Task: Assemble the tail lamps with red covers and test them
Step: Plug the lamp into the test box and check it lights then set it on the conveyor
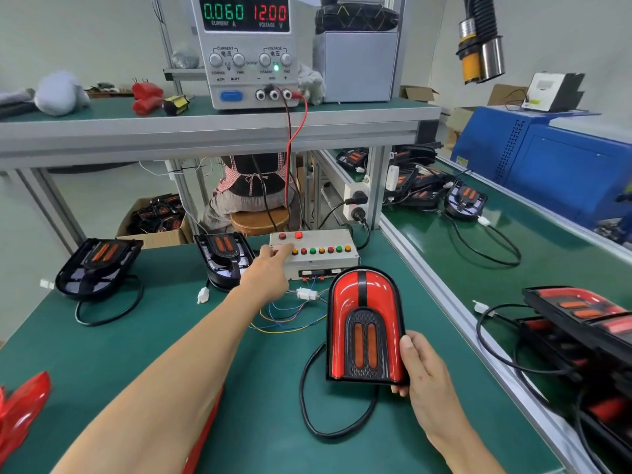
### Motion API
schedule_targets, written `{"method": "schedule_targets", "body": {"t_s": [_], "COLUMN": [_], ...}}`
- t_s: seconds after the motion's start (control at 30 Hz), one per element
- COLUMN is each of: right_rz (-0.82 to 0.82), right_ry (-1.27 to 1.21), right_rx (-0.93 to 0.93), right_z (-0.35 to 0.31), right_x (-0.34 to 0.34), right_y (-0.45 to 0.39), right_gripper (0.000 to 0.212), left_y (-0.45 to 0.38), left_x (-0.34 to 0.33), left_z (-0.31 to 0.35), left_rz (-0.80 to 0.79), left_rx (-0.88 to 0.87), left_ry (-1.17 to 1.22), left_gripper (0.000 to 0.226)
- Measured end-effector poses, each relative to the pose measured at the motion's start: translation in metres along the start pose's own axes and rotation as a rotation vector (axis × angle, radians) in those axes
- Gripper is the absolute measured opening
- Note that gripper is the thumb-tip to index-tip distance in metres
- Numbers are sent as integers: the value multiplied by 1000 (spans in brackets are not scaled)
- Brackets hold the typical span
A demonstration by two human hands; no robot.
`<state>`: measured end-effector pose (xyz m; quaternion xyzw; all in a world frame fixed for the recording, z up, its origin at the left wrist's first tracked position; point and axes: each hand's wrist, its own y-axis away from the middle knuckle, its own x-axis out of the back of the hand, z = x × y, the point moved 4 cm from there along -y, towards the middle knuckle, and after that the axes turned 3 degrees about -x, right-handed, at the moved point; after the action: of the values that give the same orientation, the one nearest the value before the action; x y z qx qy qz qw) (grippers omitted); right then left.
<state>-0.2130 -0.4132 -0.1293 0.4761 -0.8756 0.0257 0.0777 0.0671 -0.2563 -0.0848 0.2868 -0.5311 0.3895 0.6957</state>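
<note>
My right hand (422, 366) grips the red-covered tail lamp (365, 325) by its edge, fingers curled behind it; my left hand (270, 268) presses a test box (314, 249) button with one finger.

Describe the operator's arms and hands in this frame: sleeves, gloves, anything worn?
Both forearms are bare as far up as the frame shows; no sleeve edge is in view. The left hand and the right hand wear no gloves. No rings, watch, wrist strap or finger cots show on either. Nails look short and unpainted on the right thumb. No markings or tape visible.
</note>
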Motion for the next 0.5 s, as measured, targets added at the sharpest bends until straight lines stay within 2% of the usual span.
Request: {"method": "schedule_targets", "body": {"t_s": [0.5], "right_rz": [16], "right_ry": [19], "right_rx": [14], "right_z": [2], "right_x": [1], "right_y": [-3], "right_gripper": [28], "left_y": [-5], "left_x": [-4], "left_z": [11], "left_rz": [-40], "left_rx": [14], "left_ry": [-133], "left_gripper": [76]}}
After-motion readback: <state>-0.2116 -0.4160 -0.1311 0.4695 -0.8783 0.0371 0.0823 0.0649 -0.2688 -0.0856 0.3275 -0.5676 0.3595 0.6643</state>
